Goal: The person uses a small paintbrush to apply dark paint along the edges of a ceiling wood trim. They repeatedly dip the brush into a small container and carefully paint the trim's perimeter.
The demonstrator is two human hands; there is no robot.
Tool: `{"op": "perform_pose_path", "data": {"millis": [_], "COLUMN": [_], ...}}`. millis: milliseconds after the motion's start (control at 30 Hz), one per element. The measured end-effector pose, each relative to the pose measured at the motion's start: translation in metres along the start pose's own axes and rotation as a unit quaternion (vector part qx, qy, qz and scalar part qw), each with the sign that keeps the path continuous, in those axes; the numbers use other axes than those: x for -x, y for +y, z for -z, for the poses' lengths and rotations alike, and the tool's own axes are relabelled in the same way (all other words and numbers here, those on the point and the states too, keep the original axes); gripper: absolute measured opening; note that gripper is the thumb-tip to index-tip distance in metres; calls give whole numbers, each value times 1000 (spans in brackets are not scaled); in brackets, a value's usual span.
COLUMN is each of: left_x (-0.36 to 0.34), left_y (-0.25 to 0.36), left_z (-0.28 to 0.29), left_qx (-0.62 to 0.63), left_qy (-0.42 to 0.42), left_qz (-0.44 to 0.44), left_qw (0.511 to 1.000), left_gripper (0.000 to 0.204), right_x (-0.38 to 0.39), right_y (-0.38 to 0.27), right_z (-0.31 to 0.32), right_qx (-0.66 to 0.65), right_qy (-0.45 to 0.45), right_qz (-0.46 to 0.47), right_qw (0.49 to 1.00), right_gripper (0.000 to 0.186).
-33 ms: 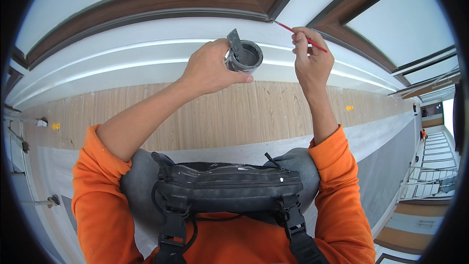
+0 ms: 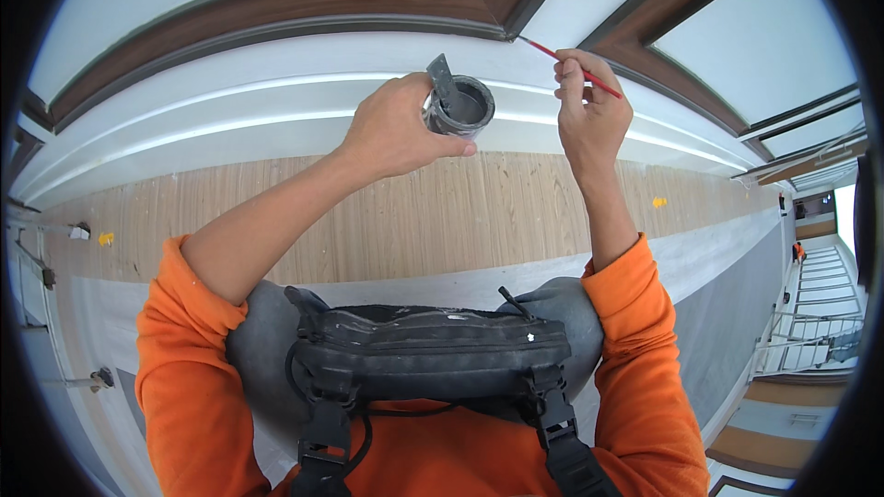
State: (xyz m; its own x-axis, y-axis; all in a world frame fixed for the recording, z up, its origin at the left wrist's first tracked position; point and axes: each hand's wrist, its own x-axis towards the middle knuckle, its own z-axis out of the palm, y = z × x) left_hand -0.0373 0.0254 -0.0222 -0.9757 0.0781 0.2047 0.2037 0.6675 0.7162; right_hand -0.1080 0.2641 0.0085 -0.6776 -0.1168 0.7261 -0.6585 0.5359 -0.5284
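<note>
My left hand (image 2: pixel 394 129) is wrapped round a small paint can (image 2: pixel 475 112) holding dark grey paint. A flat, paint-coated stick (image 2: pixel 443 78) stands tilted in the can, its upper end above the rim. In my right hand (image 2: pixel 594 115) a thin paintbrush with a red handle (image 2: pixel 589 79) is pinched between thumb and fingers. The brush's tip is at the lower corner of the brown wood frame moulding (image 2: pixel 368 5), by its dark grey edge strip. Whether the bristles touch the strip I cannot tell.
Below the frame runs a white wall with a stepped baseboard (image 2: pixel 276 120). Wood-look flooring (image 2: pixel 414 212) lies in front of my knees, with grey sheeting (image 2: pixel 727 304) at the right. A black bag (image 2: pixel 433 350) crosses my lap. Ladders (image 2: pixel 820 290) stand at the far right.
My right hand and the brush have shifted very slightly to the right. My left hand and the can stay in place.
</note>
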Motion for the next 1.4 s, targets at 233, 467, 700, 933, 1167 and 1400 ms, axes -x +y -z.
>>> {"op": "perform_pose_path", "data": {"millis": [233, 467, 700, 933, 1167, 1400], "left_x": [1, 6, 6, 6, 4, 4], "left_y": [0, -1, -6, -3, -3, -8], "left_z": [1, 6, 4, 5, 4, 3], "left_qx": [7, 4, -2, -7, -9, 1], "left_qy": [-5, 3, 14, 12, 4, 9], "left_qz": [2, 3, -3, -2, -3, -10], "left_qw": [1000, 1000, 1000, 1000, 1000, 1000], "left_gripper": [65, 64, 66, 66, 67, 68], "right_x": [4, 4, 4, 4, 6, 5], "right_y": [-9, -8, -17, -17, -16, -20], "right_z": [-12, -27, -25, -24, -23, -21], "right_qx": [-129, -111, -133, -83, -72, -54], "right_qy": [-78, -81, -84, -92, -98, -72], "right_qz": [-38, -19, -26, 14, 32, 33], "right_qw": [988, 990, 987, 992, 992, 995], "right_gripper": [14, 15, 15, 13, 14, 13]}}
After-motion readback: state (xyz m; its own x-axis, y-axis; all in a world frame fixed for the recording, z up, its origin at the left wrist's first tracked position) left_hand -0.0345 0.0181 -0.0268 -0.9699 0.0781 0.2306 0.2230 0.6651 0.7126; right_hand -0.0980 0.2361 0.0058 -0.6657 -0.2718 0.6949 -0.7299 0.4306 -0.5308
